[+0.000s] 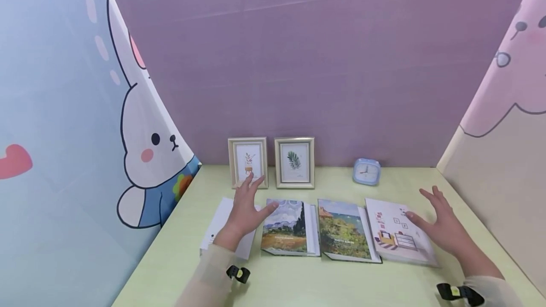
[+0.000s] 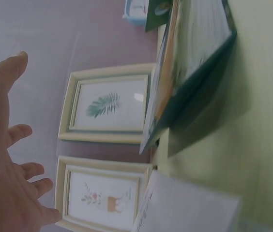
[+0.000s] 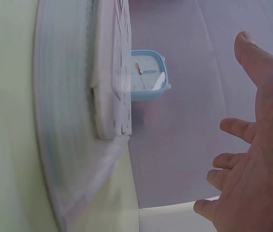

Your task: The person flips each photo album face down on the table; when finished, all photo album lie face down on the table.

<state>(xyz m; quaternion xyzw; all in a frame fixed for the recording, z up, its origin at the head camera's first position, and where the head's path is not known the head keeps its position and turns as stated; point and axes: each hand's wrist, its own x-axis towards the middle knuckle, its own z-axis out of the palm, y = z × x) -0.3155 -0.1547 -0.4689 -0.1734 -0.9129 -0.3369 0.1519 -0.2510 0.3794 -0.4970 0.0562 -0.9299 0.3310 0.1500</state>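
My left hand (image 1: 245,212) hovers with fingers spread over a white-covered book (image 1: 215,224), hiding part of it. Beside that lie two painted-cover photo albums: one with a wheat field (image 1: 283,233), one with a seaside garden (image 1: 341,231). The rightmost album (image 1: 396,231) is white with a furniture drawing. My right hand (image 1: 445,226) is spread out at this album's right side, thumb overlapping its edge in the head view. In the left wrist view the palm (image 2: 6,179) holds nothing; in the right wrist view the other palm (image 3: 252,169) is bare too.
Behind the albums stand two cream picture frames, one with a potted plant (image 1: 232,160), one with a green leaf (image 1: 294,162). A blue clock (image 1: 367,172) stands at the back right. A purple backdrop (image 1: 290,70) and cartoon-printed side panels enclose the pale green table (image 1: 294,283).
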